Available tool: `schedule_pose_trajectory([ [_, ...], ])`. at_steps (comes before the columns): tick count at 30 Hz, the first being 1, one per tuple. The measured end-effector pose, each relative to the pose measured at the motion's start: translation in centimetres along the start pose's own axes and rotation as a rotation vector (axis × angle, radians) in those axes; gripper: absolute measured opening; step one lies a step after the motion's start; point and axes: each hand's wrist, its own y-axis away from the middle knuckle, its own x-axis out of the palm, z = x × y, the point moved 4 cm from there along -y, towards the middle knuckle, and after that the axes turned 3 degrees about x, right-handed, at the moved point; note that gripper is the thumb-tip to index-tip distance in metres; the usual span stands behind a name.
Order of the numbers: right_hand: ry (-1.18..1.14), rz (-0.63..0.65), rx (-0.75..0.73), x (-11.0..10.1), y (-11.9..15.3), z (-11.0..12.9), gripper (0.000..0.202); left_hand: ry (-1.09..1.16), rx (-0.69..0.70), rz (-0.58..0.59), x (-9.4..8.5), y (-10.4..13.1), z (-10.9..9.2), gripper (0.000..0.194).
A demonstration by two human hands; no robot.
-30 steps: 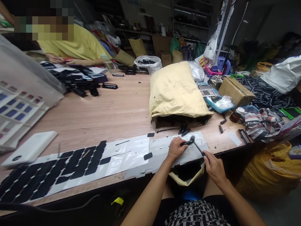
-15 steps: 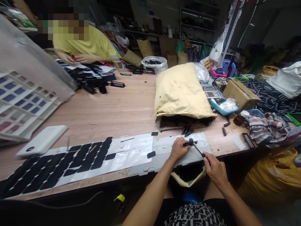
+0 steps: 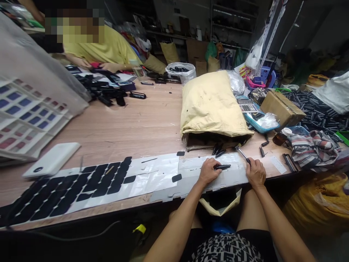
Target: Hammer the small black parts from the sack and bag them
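Left hand [image 3: 209,171] pinches a black piece [image 3: 224,167]; right hand [image 3: 255,173] grips a hammer [image 3: 243,153].
Keep the left hand clear of strikes, the piece flat; its exact shape is unclear.

A white plastic basket with rectangular openings [image 3: 40,135] stands at the left edge of the frame, a flat white rounded box [image 3: 54,158] just below it. At the upper left is a person in a yellow shirt [image 3: 114,45]. A round white bucket [image 3: 191,75] holding black pieces sits at upper centre. Toward the right, a grey calculator [image 3: 247,106] overlaps a blue plastic tray [image 3: 272,128] beside a brown cardboard box [image 3: 286,109]; below are a crumpled striped cloth [image 3: 311,145] and, lower right, a large yellow sack [image 3: 319,211]
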Motion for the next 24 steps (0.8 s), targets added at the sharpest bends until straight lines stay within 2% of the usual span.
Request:
schedule_pose_trajectory([
  [3,0.022,-0.002,0.001,-0.1,0.1,0.3,0.031,0.038,0.03,0.017,-0.5,0.3,-0.7,0.019],
  [6,0.03,0.011,-0.002,-0.1,0.0,0.3,0.031,0.035,0.127,0.008,-1.3,2.4,-2.7,0.016],
  [9,0.029,0.016,0.01,0.0,0.1,0.3,0.031,-0.01,0.277,-0.009,-1.5,6.7,-5.1,0.015],
  [11,0.021,0.016,0.012,0.2,0.2,0.2,0.032,-0.048,0.325,-0.011,-1.2,10.0,-6.1,0.015],
  [14,0.007,0.017,0.013,0.3,0.3,0.2,0.032,-0.127,0.29,-0.051,-0.1,14.0,-6.3,0.014],
  [16,0.0,0.017,0.014,0.4,0.4,0.2,0.031,-0.184,0.25,-0.074,0.6,15.6,-5.9,0.015],
  [20,0.0,0.008,0.017,0.3,0.4,0.2,0.031,-0.239,0.247,-0.07,1.2,15.8,-5.6,0.015],
  [24,0.004,0.009,0.021,0.3,0.5,0.2,0.031,-0.195,0.238,-0.087,0.1,12.5,-5.9,0.011],
])
